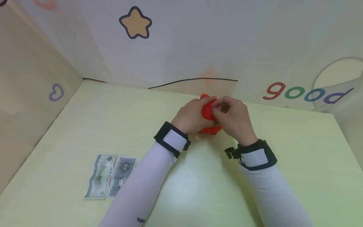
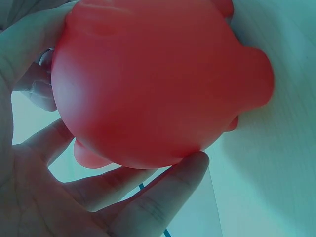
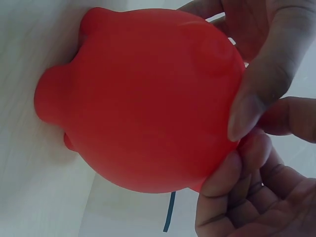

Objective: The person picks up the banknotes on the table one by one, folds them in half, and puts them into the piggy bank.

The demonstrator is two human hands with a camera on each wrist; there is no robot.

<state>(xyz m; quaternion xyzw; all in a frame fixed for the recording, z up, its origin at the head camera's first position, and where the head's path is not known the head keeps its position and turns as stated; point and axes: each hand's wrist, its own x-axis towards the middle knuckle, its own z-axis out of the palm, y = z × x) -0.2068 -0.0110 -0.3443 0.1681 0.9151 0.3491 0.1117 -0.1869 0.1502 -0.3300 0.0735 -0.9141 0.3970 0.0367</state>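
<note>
A round red piggy bank (image 1: 208, 111) with stubby protrusions is tipped with one short protrusion against the table. My left hand (image 1: 190, 116) grips it round the side; in the left wrist view its fingers (image 2: 182, 185) spread along the body. On top of the piggy bank, my right hand (image 1: 233, 118) pinches with thumb and bent fingers. The right wrist view shows the right thumb (image 3: 261, 98) and curled fingers (image 3: 232, 197) meeting at the body's upper end. Whatever lies between those fingertips is hidden.
Two banknotes, one greenish (image 1: 100, 176) and one grey (image 1: 123, 171), lie side by side at the table's left front, the grey one partly behind the left sleeve (image 1: 141, 189). A pale curtain (image 1: 181, 41) with printed shapes rises behind the table (image 1: 71, 135).
</note>
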